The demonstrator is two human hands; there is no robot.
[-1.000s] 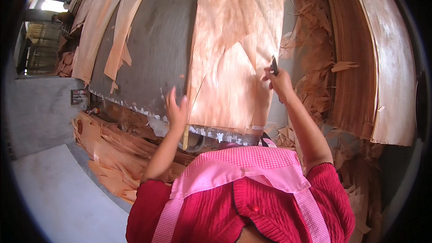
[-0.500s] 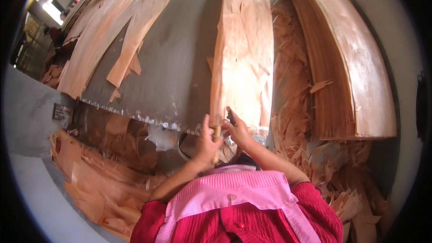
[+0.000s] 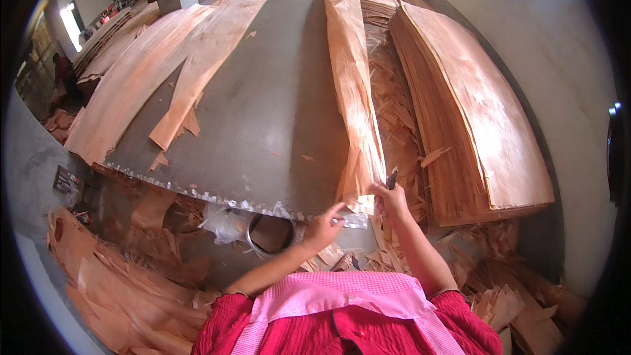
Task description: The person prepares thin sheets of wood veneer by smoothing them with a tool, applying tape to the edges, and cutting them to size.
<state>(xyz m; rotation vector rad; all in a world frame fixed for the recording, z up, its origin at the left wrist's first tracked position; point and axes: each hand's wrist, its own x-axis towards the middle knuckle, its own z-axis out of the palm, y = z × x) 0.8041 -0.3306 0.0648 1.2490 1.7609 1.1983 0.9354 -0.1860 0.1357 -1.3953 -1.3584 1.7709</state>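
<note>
A long strip of pale wood veneer [image 3: 358, 98] lies lengthwise along the right side of the dark table, wrinkled and folded at its near end. At that near end my right hand [image 3: 393, 202] is closed around a small black tool [image 3: 392, 179], whose blade, if any, I cannot make out. Its fingers also touch the strip's corner. Just left of it, my left hand [image 3: 322, 230] hovers by the table's front edge. Its index finger and thumb reach forward, apart, and the other fingers are partly curled and slightly blurred.
The dark table [image 3: 256, 105] carries more veneer sheets [image 3: 144, 85] on its left. A thick veneer stack [image 3: 486, 118] stands to the right, with scraps [image 3: 394, 112] between. Under the front edge are a round metal ring [image 3: 271, 233] and torn offcuts [image 3: 125, 289]. A person [image 3: 64, 72] is far left.
The veneer strip has become narrower and more creased, its near end shifted right. My right hand has moved right with the black tool. My left hand no longer shows the yellowish rod. The view has tilted up.
</note>
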